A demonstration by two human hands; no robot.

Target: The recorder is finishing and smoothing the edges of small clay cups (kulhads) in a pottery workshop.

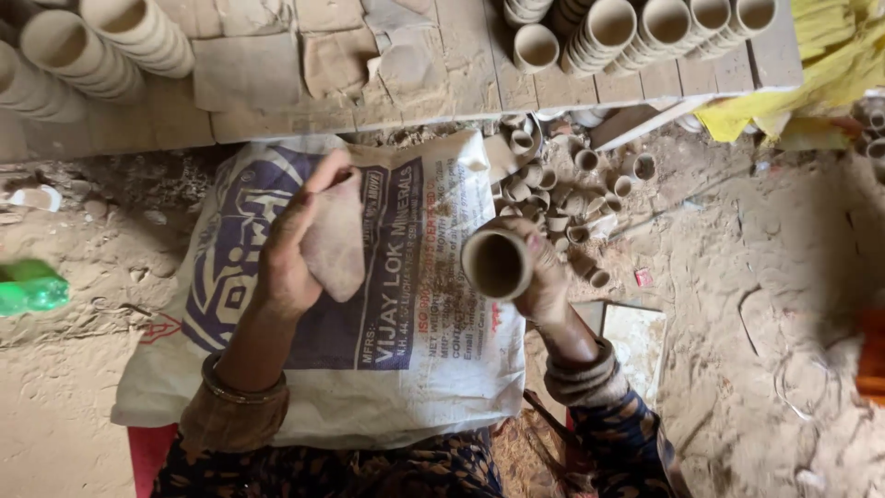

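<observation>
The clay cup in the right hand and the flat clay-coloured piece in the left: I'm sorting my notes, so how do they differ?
The small round clay cup is hollow, its open mouth facing the camera; the flat clay-coloured piece is a thin sheet with no cavity. The right hand wraps the cup from behind; the left hand pinches the piece at its top edge. Both share a dull brown colour.

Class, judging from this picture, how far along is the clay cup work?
Done, it seems: stacked clay cups on the wooden boards. In hand: the right hand holds a clay cup; the left hand holds a clay-coloured pad. Possibly left: loose cups on the ground.
</observation>
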